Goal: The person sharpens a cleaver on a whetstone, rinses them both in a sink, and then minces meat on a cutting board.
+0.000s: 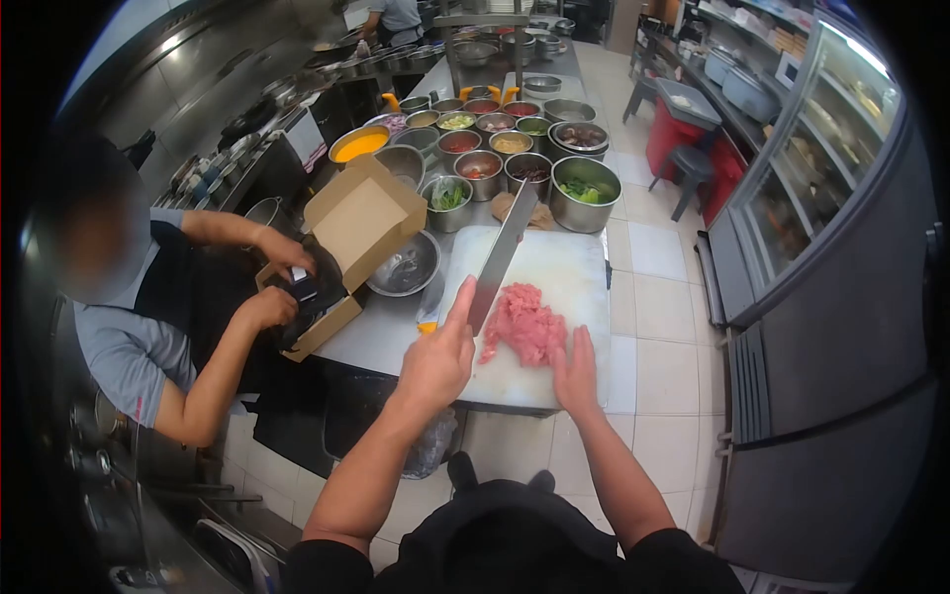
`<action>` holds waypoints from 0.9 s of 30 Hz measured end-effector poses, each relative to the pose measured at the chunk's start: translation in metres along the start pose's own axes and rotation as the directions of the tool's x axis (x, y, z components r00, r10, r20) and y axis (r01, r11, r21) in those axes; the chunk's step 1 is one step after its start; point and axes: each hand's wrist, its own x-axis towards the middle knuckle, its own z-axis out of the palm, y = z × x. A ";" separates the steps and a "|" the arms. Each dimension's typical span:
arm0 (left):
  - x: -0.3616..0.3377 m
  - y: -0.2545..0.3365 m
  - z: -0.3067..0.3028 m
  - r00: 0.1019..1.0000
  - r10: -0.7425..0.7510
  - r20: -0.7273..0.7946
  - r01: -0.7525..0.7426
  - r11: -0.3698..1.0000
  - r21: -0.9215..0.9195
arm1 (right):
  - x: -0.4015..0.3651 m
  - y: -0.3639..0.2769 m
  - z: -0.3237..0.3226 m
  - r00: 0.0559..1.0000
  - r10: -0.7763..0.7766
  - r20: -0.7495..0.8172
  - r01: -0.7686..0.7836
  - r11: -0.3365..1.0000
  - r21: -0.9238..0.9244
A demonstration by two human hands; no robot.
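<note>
My left hand (pixel 435 364) is closed around a broad-bladed kitchen knife (pixel 502 259); its index finger stretches along the blade and the handle is hidden in the palm. The blade points away from me, over the left part of the white cutting board (pixel 579 262). A heap of pink chopped raw meat (pixel 524 325) lies on the board, just right of the blade. Against the meat's right side rests my right hand (pixel 578 371), fingers stretched out, gripping nothing.
Several metal pots of ingredients (pixel 586 188) stand behind the board. On the left, a co-worker's hands (pixel 277 282) are at an open cardboard box (pixel 366 213) beside a metal bowl (pixel 406 263). A glass-doored fridge (pixel 821 168) stands right.
</note>
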 end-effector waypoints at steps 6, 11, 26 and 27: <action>0.014 -0.047 0.027 0.928 -0.163 0.334 0.046 0.942 0.333 | -0.005 -0.002 -0.006 0.997 -0.075 0.037 0.076 0.997 -0.032; 0.011 -0.013 -0.002 0.986 -0.059 0.154 0.035 0.988 0.152 | -0.010 -0.001 -0.006 0.998 -0.059 -0.023 0.059 0.998 0.017; -0.009 -0.039 0.045 0.937 -0.043 0.347 -0.012 0.988 0.153 | -0.017 -0.005 -0.009 0.998 -0.057 -0.007 0.058 0.996 0.066; -0.012 -0.049 0.056 0.907 -0.059 0.418 -0.021 0.983 0.184 | -0.019 -0.001 -0.007 0.997 -0.076 -0.009 0.076 0.995 0.068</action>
